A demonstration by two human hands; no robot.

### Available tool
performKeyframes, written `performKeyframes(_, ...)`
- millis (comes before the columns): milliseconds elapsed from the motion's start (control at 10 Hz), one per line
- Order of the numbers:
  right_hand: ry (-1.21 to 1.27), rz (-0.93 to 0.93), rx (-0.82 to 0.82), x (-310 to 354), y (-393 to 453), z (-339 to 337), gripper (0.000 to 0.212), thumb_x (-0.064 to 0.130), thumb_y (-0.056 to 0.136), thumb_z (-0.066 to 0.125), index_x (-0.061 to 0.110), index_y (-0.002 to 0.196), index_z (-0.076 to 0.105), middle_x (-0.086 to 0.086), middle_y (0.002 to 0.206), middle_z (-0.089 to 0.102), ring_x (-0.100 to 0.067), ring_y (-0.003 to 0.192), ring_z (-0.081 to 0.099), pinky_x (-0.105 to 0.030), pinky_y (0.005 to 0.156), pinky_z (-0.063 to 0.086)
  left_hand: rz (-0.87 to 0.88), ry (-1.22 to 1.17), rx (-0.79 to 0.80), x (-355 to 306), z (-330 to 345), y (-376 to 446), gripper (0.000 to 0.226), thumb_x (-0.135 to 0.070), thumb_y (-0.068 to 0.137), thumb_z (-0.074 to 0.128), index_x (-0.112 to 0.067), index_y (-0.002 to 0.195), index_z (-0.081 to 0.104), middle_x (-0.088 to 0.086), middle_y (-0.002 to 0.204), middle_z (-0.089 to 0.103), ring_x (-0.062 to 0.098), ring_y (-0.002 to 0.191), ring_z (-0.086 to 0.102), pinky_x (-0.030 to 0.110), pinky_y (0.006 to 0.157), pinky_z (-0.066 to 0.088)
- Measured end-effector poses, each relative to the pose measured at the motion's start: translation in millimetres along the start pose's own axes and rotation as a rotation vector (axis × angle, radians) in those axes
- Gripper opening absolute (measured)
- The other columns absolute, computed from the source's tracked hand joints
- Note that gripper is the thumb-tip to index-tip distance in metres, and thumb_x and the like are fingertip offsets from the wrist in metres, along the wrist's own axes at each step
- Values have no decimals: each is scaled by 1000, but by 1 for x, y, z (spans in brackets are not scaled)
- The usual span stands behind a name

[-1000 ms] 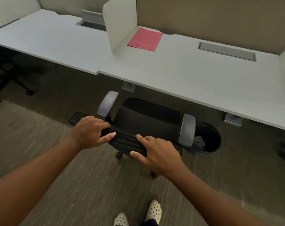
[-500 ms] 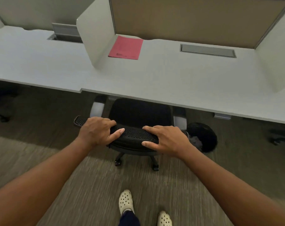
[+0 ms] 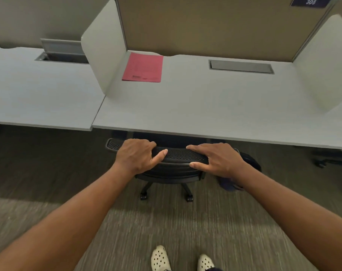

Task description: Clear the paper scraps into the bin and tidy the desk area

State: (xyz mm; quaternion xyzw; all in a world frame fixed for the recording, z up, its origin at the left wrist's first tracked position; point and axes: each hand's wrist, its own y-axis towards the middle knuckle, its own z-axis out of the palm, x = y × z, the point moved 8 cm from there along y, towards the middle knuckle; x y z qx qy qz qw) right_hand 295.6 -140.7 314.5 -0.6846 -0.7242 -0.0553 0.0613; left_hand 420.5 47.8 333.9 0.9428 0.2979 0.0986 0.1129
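Note:
A black office chair [image 3: 178, 159] stands at the front edge of the grey desk [image 3: 205, 114], its seat and armrests hidden under the desktop. My left hand [image 3: 136, 156] grips the left part of the mesh backrest top. My right hand [image 3: 217, 159] grips its right part. A black bin [image 3: 250, 161] sits on the floor under the desk to the right of the chair, mostly hidden behind my right wrist. A red folder [image 3: 143, 67] lies flat at the desk's back left corner. I see no loose paper scraps on the desk.
White side dividers [image 3: 103, 55] and a tan back panel [image 3: 215, 26] enclose the desk. A closed cable hatch [image 3: 241, 66] is set in the desktop; the neighbouring desk [image 3: 39, 90] on the left has an open one. Another chair's base [image 3: 326, 162] shows far right. Carpet lies underfoot.
The chair has rolled forward under the desk with both hands on its backrest; its seat and armrests went out of sight. I stepped closer, and the bin became mostly hidden.

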Motion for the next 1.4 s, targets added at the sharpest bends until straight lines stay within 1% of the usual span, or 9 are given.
performKeyframes(100,3,-7,-4,-12,19,0,79,90,89,21,47,154,33,18,129,67,-13,109,68,-37,79,57,6,-8,2,9,6,19,72,-76,98,13,-24,54,40,-8,46,44,11,38,42,26,44,42)
performKeyframes(300,-2,7,-52,-36,46,-1,77,91,89,22,49,152,37,18,135,67,-14,114,68,-35,79,54,21,-28,32,22,19,52,76,-78,96,14,-23,58,50,-9,49,50,13,43,51,28,47,49)
performKeyframes(400,-1,20,-51,-45,56,0,77,91,88,21,48,151,37,17,129,69,-15,110,68,-34,76,53,36,-34,44,26,24,66,76,-79,95,14,-24,62,54,-8,54,54,15,48,55,30,53,52)
performKeyframes(500,10,21,-66,-54,64,-3,75,90,89,23,48,149,39,17,123,70,-14,103,69,-31,70,47,46,-29,53,29,28,79,74,-78,96,15,-24,62,53,-8,54,53,15,48,53,31,53,52)
performKeyframes(800,-2,5,-70,-62,72,-2,70,86,92,28,47,148,39,18,119,71,-12,97,69,-32,69,52,43,0,29,32,35,90,72,-77,96,18,-25,57,49,-9,49,48,11,41,46,26,45,44)
performKeyframes(1100,-23,8,-61,-61,72,-4,73,87,92,25,46,151,35,15,122,69,-14,97,68,-31,67,49,14,-13,88,34,42,89,72,-79,95,11,-27,65,51,-10,59,53,10,48,50,26,49,41)
performKeyframes(1200,-24,20,-19,-58,72,-6,74,85,94,23,45,155,31,13,130,66,-14,104,66,-33,73,51,8,-34,122,31,38,88,74,-80,95,9,-28,77,58,-10,79,62,12,56,56,28,54,44)
performKeyframes(1300,49,-32,-32,-50,72,-19,68,73,102,27,36,158,32,7,146,57,-17,124,57,-39,96,50,-11,-65,131,36,34,87,71,-78,96,20,-29,128,60,-2,152,46,22,112,66,42,87,57)
performKeyframes(1400,7,-10,-225,-51,76,-53,57,58,107,36,30,156,40,0,155,49,-19,143,39,-45,117,32,-100,-136,132,38,13,91,77,-81,94,17,-35,154,34,-3,170,13,27,152,31,59,114,40)
